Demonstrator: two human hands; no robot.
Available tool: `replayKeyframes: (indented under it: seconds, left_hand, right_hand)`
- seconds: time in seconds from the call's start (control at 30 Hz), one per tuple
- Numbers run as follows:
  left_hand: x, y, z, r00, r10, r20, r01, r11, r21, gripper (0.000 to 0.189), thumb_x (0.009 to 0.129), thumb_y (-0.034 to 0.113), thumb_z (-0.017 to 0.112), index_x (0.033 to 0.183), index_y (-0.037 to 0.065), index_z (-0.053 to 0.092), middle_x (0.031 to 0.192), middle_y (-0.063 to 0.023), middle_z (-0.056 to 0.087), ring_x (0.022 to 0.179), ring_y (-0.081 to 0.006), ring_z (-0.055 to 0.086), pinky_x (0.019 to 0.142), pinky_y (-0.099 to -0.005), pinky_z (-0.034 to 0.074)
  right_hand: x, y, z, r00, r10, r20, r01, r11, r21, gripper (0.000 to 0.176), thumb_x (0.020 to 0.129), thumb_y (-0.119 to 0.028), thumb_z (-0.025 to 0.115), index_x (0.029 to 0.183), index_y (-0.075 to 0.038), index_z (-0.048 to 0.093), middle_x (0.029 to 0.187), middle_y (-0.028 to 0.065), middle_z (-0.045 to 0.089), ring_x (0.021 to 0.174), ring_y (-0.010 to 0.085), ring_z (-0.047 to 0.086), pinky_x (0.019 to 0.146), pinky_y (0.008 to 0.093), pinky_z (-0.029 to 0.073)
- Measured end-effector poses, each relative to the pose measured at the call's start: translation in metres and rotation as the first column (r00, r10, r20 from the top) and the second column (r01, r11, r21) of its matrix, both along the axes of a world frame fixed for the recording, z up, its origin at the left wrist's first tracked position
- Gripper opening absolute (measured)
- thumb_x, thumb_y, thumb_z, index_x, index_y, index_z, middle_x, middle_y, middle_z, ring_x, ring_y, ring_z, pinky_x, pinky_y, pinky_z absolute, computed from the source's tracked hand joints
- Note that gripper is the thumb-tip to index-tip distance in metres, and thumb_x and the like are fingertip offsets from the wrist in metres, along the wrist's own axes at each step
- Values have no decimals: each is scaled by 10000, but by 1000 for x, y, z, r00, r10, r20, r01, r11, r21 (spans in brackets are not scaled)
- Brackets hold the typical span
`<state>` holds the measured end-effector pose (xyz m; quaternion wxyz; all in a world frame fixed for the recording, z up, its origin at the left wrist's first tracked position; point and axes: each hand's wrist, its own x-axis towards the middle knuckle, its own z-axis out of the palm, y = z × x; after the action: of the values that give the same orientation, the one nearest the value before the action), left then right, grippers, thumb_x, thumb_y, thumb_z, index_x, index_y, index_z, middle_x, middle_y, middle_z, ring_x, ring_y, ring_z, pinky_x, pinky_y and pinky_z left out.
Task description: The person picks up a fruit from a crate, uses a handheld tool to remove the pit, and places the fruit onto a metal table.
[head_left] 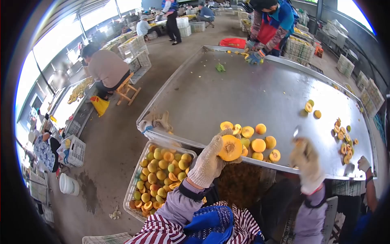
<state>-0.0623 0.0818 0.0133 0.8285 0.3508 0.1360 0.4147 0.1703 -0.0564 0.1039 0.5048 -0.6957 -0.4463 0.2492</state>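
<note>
Left hand [207,160]: gloved fingers curled snugly round the peach half, cut face showing, at the table's near edge.
Peach half [230,148]: light, soft, easily bruised, flesh likely slippery; best cradled by the skin.
Right hand [305,160]: blurred; finger opening and contents, can't tell.
Metal table [243,89]: more peaches [258,145] beyond.

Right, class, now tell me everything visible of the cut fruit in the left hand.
The cut fruit is roughly round, with smooth-looking yellow-orange flesh and a differently toned centre. Its cut face is turned to the camera, near the edge of the metal table. The gloved left hand holds it; its back is hidden.
</note>
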Motion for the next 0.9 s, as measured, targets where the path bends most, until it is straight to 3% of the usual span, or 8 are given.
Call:
replayKeyframes:
  seconds: [0.13,0.17,0.3,0.4,0.47,0.5,0.57,0.9]
  left_hand:
    - [2,-6,5,998,-23,61,23,1000,1,712,965,476,601,1458,4,399,1358,-181,531,1244,-310,570,951,-453,565]
    - [2,-10,8,999,-4,48,4,1000,1,710,971,475,593,1462,1,395,1373,-188,522,1256,-319,566,964,-460,560]
    - [0,-17,20,999,-27,-37,30,997,72,765,982,537,543,1496,12,327,1420,-189,451,1261,-292,554,995,-395,544]
    - [-1,-20,18,998,6,-60,0,995,97,735,1002,566,477,1470,7,385,1398,-177,497,1264,-267,554,1016,-368,519]
    - [0,-28,23,987,121,-105,-109,987,120,705,1020,574,423,1438,6,445,1350,-163,559,1244,-242,570,1031,-353,487]
    - [-1,-31,22,986,120,-116,-107,989,106,705,1020,574,423,1438,6,445,1350,-163,559,1244,-242,570,1031,-353,487]
    - [-3,-36,19,976,142,-167,-114,979,171,672,1036,554,403,1421,8,472,1317,-158,591,1222,-227,585,1038,-356,464]
    - [-4,-56,11,978,97,-183,-76,990,119,616,1046,511,418,1363,-11,502,1293,-153,592,1190,-223,593,1045,-349,463]
  right_hand:
    - [13,7,78,974,-138,182,94,969,229,447,990,-402,517,1168,-6,623,687,-42,541,574,17,426,507,213,266]
    - [2,11,94,968,-198,156,159,960,231,487,965,-384,498,1185,45,566,642,8,518,568,71,441,574,251,325]
    - [-33,8,103,990,-56,127,17,957,289,473,967,-391,530,1183,27,572,672,13,547,575,74,467,573,245,342]
    - [-69,-3,68,970,199,-141,-194,980,46,201,943,-131,534,1068,-20,644,789,31,630,720,81,602,664,220,487]
    - [-80,-4,8,916,355,189,-365,931,18,250,863,-138,664,1067,7,652,769,44,655,655,101,604,622,268,499]
    - [-90,-9,2,943,319,94,-287,923,-255,318,838,-170,700,1091,15,646,700,51,640,596,126,591,608,298,500]
    - [-103,-15,-29,946,282,160,-267,957,-111,313,835,-232,742,1038,-14,645,631,103,629,544,261,653,551,357,530]
    - [-123,-17,-56,941,141,307,-141,990,-22,309,834,-240,763,984,-25,600,646,143,655,585,315,693,521,382,548]
